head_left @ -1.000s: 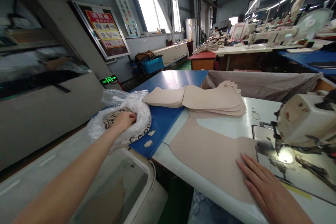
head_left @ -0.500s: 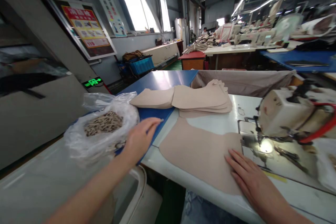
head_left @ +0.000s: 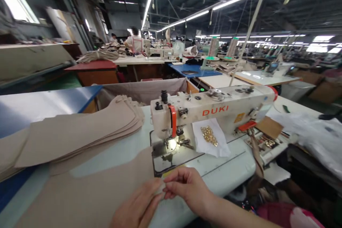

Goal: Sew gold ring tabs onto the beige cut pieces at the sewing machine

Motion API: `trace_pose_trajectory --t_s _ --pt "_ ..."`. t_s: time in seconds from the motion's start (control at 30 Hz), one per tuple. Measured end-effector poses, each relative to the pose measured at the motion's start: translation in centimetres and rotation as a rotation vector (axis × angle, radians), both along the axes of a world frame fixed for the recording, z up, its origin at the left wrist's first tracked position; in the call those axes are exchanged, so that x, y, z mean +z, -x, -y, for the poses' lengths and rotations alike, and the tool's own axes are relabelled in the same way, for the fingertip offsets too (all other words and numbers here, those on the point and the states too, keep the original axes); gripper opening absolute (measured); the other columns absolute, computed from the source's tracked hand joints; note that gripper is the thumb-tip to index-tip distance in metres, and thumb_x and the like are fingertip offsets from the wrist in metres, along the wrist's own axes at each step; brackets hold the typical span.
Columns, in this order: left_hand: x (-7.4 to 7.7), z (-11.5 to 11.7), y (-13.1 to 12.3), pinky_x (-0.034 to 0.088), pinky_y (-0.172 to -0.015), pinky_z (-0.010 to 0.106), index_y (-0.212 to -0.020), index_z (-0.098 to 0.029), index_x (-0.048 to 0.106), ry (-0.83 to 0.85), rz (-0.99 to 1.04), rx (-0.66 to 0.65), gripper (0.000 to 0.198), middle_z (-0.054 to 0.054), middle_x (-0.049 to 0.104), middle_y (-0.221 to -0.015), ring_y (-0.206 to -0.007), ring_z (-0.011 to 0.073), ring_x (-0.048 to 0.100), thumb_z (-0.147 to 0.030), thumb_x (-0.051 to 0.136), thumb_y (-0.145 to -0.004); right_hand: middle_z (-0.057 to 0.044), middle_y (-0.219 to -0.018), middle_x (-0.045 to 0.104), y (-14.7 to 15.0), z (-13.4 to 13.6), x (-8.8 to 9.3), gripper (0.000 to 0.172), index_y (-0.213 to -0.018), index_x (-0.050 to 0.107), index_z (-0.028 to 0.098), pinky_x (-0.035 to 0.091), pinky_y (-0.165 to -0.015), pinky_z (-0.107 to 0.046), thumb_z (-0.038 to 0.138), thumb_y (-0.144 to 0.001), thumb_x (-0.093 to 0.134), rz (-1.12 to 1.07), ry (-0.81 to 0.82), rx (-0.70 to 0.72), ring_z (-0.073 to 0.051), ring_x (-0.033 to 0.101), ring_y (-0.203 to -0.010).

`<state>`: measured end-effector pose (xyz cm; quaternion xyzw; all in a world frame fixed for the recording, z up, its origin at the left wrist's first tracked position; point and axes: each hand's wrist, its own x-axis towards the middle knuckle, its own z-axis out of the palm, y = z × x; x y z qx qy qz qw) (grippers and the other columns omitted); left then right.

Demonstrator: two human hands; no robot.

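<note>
At the front edge of the sewing table, my left hand [head_left: 139,205] and my right hand [head_left: 188,189] meet fingertip to fingertip. Both are closed in a pinch around a small pale piece [head_left: 162,187], mostly covered by the fingers; its kind is too small to tell. Under and left of my left hand lies a flat beige fabric panel [head_left: 101,185], its right edge against the machine's metal plate. Just beyond the hands stands a white sewing machine [head_left: 216,108], its lamp lit at the needle.
A stack of cut beige panels [head_left: 88,128] lies to the left. Small gold metal fittings [head_left: 209,135] rest on a white sheet [head_left: 199,144] beside the needle. Right of the machine are a tray of small parts [head_left: 267,144] and clear plastic [head_left: 315,139]. Other worktables stand behind.
The view has swung right, so the bag of small strips is out of sight. My left hand has come from beside that bag to meet my right hand, which has left the panel and now pinches.
</note>
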<state>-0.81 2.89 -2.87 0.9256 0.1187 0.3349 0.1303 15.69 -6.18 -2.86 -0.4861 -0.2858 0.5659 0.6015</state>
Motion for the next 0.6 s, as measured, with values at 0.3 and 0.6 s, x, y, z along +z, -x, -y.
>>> trace_pose_trajectory --t_s 0.3,0.6 --pt "2.5 -3.3 -3.7 0.055 -0.065 0.028 -0.086 -0.022 0.07 0.838 -0.232 0.291 0.042 0.002 0.073 -0.07 -0.065 0.0213 0.068 -0.056 0.05 -0.072 -0.003 -0.092 0.072 -9.0 -0.7 3.3 0.02 -0.095 0.07 0.018 0.047 -0.074 -0.02 0.018 -0.089 0.052 1.177 0.009 -0.112 -0.014 0.065 -0.084" --pt "0.6 -5.6 -3.5 0.051 -0.065 0.03 -0.082 -0.024 0.065 0.775 -0.227 0.452 0.038 -0.001 0.07 -0.065 -0.065 0.022 0.066 -0.055 0.047 -0.07 -0.015 -0.098 0.068 -19.0 -4.3 2.5 0.02 -0.088 0.071 0.012 0.042 -0.087 -0.032 0.024 -0.088 0.054 1.696 0.412 -0.032 -0.026 0.06 -0.098"
